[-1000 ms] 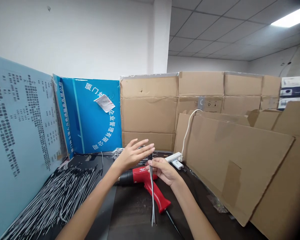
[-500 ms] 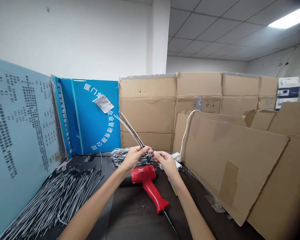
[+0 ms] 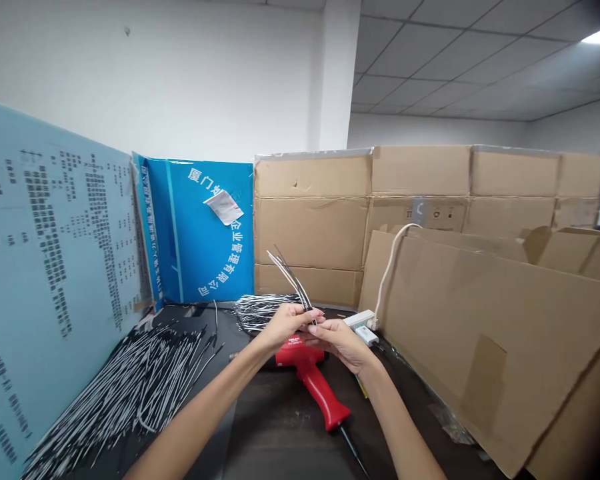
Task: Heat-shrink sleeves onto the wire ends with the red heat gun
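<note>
Several thin black and white wires (image 3: pixel 294 279) stick up and to the left out of my left hand (image 3: pixel 291 323), whose thumb and fingers are closed round their lower part. Just beside it, my right hand (image 3: pixel 341 340) pinches at the lower ends of the same wires, its fingertips touching or almost touching my left ones. My fingers hide the wire ends. Below both hands lies a red heat gun (image 3: pixel 317 387) with its handle toward me and its nozzle to the left, partly covered by my left wrist.
A large pile of black and white wires (image 3: pixel 130 380) spreads over the left of the dark table (image 3: pixel 275 440). Another bundle (image 3: pixel 255 312) lies behind my hands. A white power strip (image 3: pixel 361 320) stands to their right. Cardboard panels (image 3: pixel 480 307) and a blue board (image 3: pixel 200 233) enclose the workspace.
The wires have swung more upright, and less of their length shows. My right hand has turned and come in under my left fingertips. The view has shifted a little, moving the scene right.
</note>
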Available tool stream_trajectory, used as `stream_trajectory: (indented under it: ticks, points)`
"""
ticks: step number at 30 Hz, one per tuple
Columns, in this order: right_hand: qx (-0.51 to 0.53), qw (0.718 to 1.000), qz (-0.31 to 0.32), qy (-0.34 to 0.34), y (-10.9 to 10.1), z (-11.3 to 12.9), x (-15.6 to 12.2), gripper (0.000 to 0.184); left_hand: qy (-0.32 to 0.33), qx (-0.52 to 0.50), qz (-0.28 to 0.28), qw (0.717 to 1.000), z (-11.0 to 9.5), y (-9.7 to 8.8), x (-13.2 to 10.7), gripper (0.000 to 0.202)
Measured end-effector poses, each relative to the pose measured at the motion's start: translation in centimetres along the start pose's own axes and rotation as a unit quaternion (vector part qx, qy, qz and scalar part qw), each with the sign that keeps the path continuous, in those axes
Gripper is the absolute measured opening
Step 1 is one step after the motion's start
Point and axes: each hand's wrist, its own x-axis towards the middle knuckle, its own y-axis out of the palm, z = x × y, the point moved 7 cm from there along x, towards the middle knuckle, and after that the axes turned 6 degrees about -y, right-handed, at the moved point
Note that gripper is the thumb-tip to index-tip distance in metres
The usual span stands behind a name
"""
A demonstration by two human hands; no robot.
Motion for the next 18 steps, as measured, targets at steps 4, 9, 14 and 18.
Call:
stream_trajectory:
  ticks: [4, 9, 14, 18]
  points:
    - [-0.004, 1.000, -0.001, -0.008, 0.3, -0.5, 0.3, 0.051, 0.010, 0.014, -0.015, 1.000, 0.1, -0.1, -0.6, 0.047]
    - [-0.018, 0.999, -0.009, -0.042, 0.8, -0.7, 0.8, 0.044, 0.000, 0.004, -0.003, 1.000, 0.2, -0.4, -0.7, 0.047]
    - [-0.054, 0.997, -0.023, -0.050, 1.1, -0.4, 0.8, 0.043, 0.017, 0.005, -0.024, 1.000, -1.1, -1.4, -0.9, 0.045]
    - [-0.076, 0.995, -0.013, -0.058, 2.3, -0.2, 0.5, 0.038, -0.005, -0.028, -0.025, 0.999, -2.3, -2.5, -1.4, 0.045]
